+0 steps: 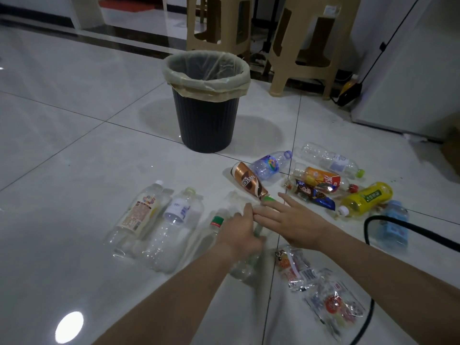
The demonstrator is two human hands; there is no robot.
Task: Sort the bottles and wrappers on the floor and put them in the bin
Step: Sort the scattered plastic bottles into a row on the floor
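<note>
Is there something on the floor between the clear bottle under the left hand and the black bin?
Nothing visible blocks the way. The clear bottle lies under the left hand, and the floor from there to the bin is bare tile. The brown coffee bottle lies just right of that line.

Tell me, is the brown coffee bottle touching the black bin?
Apart. In the head view, the brown coffee bottle lies on the floor to the right of the black bin, nearer the camera, with bare white tile plainly showing between them.
</note>
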